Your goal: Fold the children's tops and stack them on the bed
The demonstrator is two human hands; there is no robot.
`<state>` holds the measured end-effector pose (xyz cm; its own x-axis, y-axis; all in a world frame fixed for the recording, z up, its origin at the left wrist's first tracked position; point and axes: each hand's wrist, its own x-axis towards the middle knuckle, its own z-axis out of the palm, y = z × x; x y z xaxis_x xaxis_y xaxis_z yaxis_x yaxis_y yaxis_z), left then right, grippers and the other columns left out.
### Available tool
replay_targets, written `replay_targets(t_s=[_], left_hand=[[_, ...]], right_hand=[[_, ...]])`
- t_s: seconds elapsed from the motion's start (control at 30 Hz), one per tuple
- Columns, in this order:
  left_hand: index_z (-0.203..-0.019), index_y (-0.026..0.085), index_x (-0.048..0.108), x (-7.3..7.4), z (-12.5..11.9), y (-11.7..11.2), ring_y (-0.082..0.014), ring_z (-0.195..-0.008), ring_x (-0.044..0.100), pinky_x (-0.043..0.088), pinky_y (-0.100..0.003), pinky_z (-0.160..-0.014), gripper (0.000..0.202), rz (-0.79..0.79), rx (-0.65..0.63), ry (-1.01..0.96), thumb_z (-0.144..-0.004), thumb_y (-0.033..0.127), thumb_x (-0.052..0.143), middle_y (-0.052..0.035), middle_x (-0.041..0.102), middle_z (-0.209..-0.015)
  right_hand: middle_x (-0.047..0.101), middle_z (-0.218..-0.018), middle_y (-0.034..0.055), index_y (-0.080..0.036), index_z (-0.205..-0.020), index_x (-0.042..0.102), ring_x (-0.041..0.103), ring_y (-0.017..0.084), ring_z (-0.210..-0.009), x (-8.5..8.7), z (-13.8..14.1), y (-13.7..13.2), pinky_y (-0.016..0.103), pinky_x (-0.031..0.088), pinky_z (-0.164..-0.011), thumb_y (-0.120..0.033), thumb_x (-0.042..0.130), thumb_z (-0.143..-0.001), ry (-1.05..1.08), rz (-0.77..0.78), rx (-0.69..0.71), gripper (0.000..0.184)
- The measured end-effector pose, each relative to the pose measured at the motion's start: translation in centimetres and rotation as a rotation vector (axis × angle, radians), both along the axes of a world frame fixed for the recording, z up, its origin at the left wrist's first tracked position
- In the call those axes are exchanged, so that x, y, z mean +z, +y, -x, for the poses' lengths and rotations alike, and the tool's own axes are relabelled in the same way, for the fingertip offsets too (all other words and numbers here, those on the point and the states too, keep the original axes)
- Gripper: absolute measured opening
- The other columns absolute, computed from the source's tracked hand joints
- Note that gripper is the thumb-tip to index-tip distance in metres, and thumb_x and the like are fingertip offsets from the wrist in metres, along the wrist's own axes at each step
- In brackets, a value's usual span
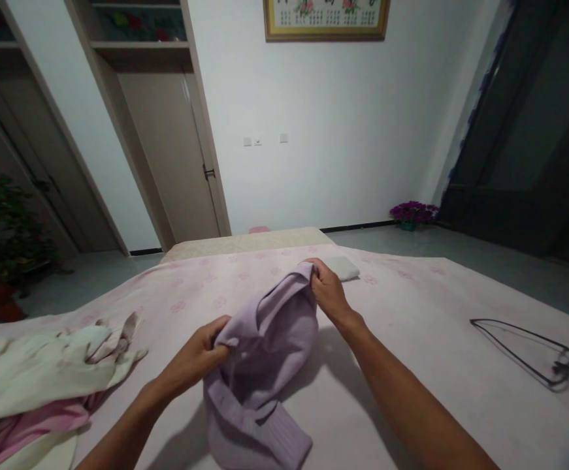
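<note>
A lavender knit garment point(284, 352), with a ribbed cuff at its lower end, hangs bunched between my two hands above the pink-patterned bedspread. My left hand point(208, 349) is closed on the left side of its upper edge. At the upper right, my right hand point(326, 284) pinches the other end of that edge, so the fabric is stretched between them. The garment's lower part droops toward the cloth, and its exact type cannot be made out. Just behind my right hand lies a folded whitish cloth point(345, 267).
A heap of cream and pink clothes point(44, 372) lies on the left of the bedspread point(402, 313). A black wire hanger point(524, 352) rests on the right. Beyond stand a door point(166, 150), a wall and a pot of purple flowers point(411, 212).
</note>
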<state>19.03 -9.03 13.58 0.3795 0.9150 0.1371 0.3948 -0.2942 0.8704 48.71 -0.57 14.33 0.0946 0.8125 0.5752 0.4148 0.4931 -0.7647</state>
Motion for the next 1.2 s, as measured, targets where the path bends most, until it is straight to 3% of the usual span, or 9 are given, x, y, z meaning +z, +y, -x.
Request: replay_targets(t_s=[0.1, 0.2, 0.33, 0.4, 0.5, 0.63, 0.87, 1.03, 1.2], left_hand=[[-0.101, 0.018, 0.075, 0.8, -1.2, -1.3, -0.0289, -0.093, 0.066, 0.053, -0.035, -0.083, 0.029, 0.091, -0.197, -0.038, -0.078, 0.034, 0.069, -0.0063, 0.073, -0.093], [-0.118, 0.02, 0.069, 0.7, -2.0, -0.3, -0.028, -0.105, 0.065, 0.051, -0.038, -0.092, 0.039, 0.004, -0.104, -0.082, -0.085, 0.039, 0.065, -0.0108, 0.069, -0.117], [-0.148, 0.025, 0.042, -0.1, -3.1, 2.8, -0.0287, -0.125, 0.054, 0.046, -0.038, -0.1, 0.08, -0.124, 0.003, -0.183, -0.076, 0.034, 0.076, -0.0141, 0.042, -0.152], [-0.145, 0.022, 0.045, -0.5, -3.8, 3.7, -0.0277, -0.116, 0.059, 0.049, -0.035, -0.094, 0.083, -0.071, -0.059, -0.182, -0.07, 0.029, 0.08, -0.0137, 0.052, -0.144], [-0.118, 0.014, 0.067, -1.2, -4.3, 3.9, -0.0236, -0.09, 0.066, 0.051, -0.029, -0.077, 0.051, 0.121, -0.159, -0.176, -0.071, 0.031, 0.077, -0.008, 0.072, -0.105], [-0.09, 0.013, 0.069, -1.6, -4.1, 3.7, -0.0187, -0.068, 0.064, 0.048, -0.026, -0.064, 0.034, 0.223, 0.091, -0.355, -0.073, 0.042, 0.074, -0.0035, 0.071, -0.079], [-0.09, 0.015, 0.063, -0.2, -4.5, 4.2, -0.0131, -0.06, 0.057, 0.045, -0.023, -0.058, 0.04, 0.131, 0.353, -0.79, -0.068, 0.045, 0.079, 0.0028, 0.064, -0.069], [-0.096, 0.016, 0.064, 0.4, -5.7, 3.8, -0.0124, -0.071, 0.059, 0.047, -0.022, -0.066, 0.045, 0.03, 0.393, -0.96, -0.066, 0.043, 0.082, 0.0028, 0.066, -0.081], [-0.1, 0.015, 0.065, 1.2, -3.4, 4.0, -0.0144, -0.076, 0.059, 0.047, -0.024, -0.071, 0.047, -0.019, 0.365, -0.888, -0.069, 0.047, 0.079, -0.0003, 0.066, -0.086]], right_hand=[[0.061, -0.087, 0.0048, -0.02, -0.075, 0.062, 0.053, 0.019, -0.085, -0.4, 0.4, -0.4, 0.03, 0.04, -0.082, -0.024, 0.051, -0.085, -0.102, 0.02, -0.039, 0.016], [0.062, -0.083, 0.0029, -0.019, -0.079, 0.065, 0.054, 0.018, -0.081, -0.9, 2.6, -1.8, 0.031, 0.043, -0.08, -0.031, 0.054, -0.085, 0.1, 0.154, 0.278, 0.017], [0.067, -0.093, 0.0019, -0.02, -0.1, 0.067, 0.059, 0.018, -0.083, -1.0, 6.1, -4.5, 0.03, 0.046, -0.075, -0.048, 0.066, -0.082, 0.388, 0.437, 0.619, 0.034], [0.067, -0.098, 0.002, -0.021, -0.106, 0.066, 0.059, 0.017, -0.084, -1.0, 6.9, -5.3, 0.028, 0.045, -0.071, -0.054, 0.07, -0.078, 0.461, 0.525, 0.636, 0.043], [0.065, -0.093, 0.0018, -0.021, -0.104, 0.065, 0.058, 0.015, -0.076, -1.8, 6.3, -5.6, 0.026, 0.045, -0.064, -0.057, 0.074, -0.074, 0.567, 0.517, 0.512, 0.049], [0.061, -0.092, 0.0032, -0.018, -0.099, 0.063, 0.06, 0.015, -0.074, -4.5, 4.1, -6.6, 0.027, 0.047, -0.061, -0.068, 0.068, -0.075, 0.597, 0.545, 0.442, 0.055], [0.066, -0.092, 0.0055, -0.017, -0.096, 0.061, 0.06, 0.014, -0.068, -9.4, 5.8, -11.1, 0.025, 0.042, -0.057, -0.073, 0.074, -0.065, 0.299, 0.924, 0.734, 0.065], [0.068, -0.11, 0.0051, -0.023, -0.121, 0.06, 0.063, 0.02, -0.097, -9.6, 9.7, -11.9, 0.034, 0.048, -0.087, -0.054, 0.086, -0.064, 0.509, 0.673, 0.821, 0.07], [0.068, -0.083, 0.0045, -0.014, -0.093, 0.07, 0.063, 0.022, -0.084, -8.6, 9.5, -11.0, 0.035, 0.048, -0.08, -0.055, 0.08, -0.067, 0.533, 0.73, 0.773, 0.049]])
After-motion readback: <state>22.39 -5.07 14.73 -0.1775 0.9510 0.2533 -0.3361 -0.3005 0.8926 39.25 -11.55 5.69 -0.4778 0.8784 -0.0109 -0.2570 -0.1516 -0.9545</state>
